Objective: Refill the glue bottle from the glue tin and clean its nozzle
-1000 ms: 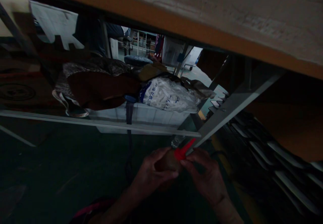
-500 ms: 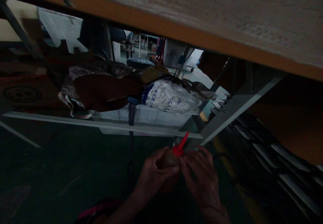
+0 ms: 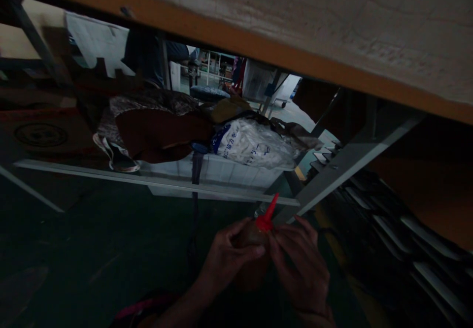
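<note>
Low in the gloom under the workbench, both hands meet on a small brown squeeze bottle (image 3: pixel 248 249). The left hand (image 3: pixel 225 261) is wrapped around its body, thumb across the front. The right hand (image 3: pixel 301 264) has its fingertips pinched at the base of the red nozzle cap (image 3: pixel 266 217).

Over the last second the nozzle has swung from leaning toward two o'clock to standing nearer one o'clock, and the bottle has turned more upright; the right hand's fingers look to be working the cap round, though I can't tell whether it is loosening or tightening.

At twelve o'clock, close above the nozzle tip, runs the grey metal rail (image 3: pixel 221 192), with a slanted strut (image 3: pixel 343 168) at one o'clock. The table edge (image 3: pixel 258 47) hangs well overhead. A white plastic bag (image 3: pixel 254 146) sits on the crate beyond the rail. Open dark floor (image 3: pixel 92 249) lies at nine o'clock.
</note>
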A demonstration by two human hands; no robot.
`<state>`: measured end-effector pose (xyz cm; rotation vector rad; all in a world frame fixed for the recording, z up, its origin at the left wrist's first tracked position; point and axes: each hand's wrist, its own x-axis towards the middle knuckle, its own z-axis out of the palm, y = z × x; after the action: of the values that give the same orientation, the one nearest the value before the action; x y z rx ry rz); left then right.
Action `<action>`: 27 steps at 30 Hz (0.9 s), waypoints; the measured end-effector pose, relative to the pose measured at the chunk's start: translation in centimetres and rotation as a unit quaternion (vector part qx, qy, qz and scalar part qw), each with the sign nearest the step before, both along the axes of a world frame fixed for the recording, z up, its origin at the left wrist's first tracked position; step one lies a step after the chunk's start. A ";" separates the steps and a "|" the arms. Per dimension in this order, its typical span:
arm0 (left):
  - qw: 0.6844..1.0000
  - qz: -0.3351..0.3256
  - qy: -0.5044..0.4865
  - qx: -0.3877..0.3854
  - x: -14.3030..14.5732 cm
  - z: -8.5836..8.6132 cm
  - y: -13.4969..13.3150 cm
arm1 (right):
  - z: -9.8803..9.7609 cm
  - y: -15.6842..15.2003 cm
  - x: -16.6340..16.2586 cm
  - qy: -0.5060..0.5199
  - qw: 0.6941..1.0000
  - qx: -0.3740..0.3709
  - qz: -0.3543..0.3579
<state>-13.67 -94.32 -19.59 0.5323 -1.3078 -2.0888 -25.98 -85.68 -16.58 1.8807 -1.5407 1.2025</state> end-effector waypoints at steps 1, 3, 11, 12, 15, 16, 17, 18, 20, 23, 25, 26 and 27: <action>1.000 0.000 -0.003 -0.001 0.0 0.1 -0.1 | 0.1 0.1 0.1 -0.004 1.000 -0.001 0.001; 1.000 0.017 -0.021 -0.008 0.1 0.2 -0.4 | 0.4 0.5 0.1 -0.019 1.000 -0.004 0.007; 0.993 0.069 -0.082 -0.053 0.1 0.3 -0.8 | 1.5 1.6 -0.2 -0.132 0.989 0.061 0.004; 0.987 0.090 -0.101 -0.084 0.1 0.2 -0.5 | 1.5 1.5 -0.2 -0.120 0.990 0.076 0.000; 0.958 0.156 -0.152 -0.185 -0.2 -0.3 0.0 | 1.3 1.1 0.0 -0.062 0.993 0.100 -0.031; 0.949 0.167 -0.159 -0.214 -0.3 -0.5 0.2 | 1.2 1.0 0.0 -0.044 0.993 0.102 -0.045; 0.942 0.171 -0.164 -0.239 -0.3 -0.7 0.2 | 1.1 0.9 0.1 -0.029 0.993 0.104 -0.057; 0.934 0.174 -0.166 -0.263 -0.4 -0.9 0.3 | 1.0 0.8 0.1 -0.017 0.992 0.107 -0.068; 0.920 0.176 -0.177 -0.301 -0.4 -1.2 0.3 | 0.9 0.6 0.1 -0.007 0.990 0.117 -0.082; 0.900 0.184 -0.198 -0.343 -0.4 -1.5 0.3 | 0.5 0.3 0.1 -0.015 0.987 0.132 -0.094; 0.889 0.190 -0.201 -0.366 -0.5 -1.8 0.3 | 0.2 0.0 0.1 -0.024 0.987 0.128 -0.095; 0.885 0.199 -0.197 -0.372 -0.5 -2.0 0.4 | 0.1 -0.1 0.1 -0.027 0.988 0.118 -0.092; 0.885 0.206 -0.194 -0.370 -0.6 -2.1 0.4 | 0.0 -0.3 0.2 -0.029 0.990 0.109 -0.090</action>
<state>-14.24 -93.92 -21.68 0.8038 -1.8791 -1.0417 -25.77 -85.97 -16.58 1.8035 -1.8957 1.0538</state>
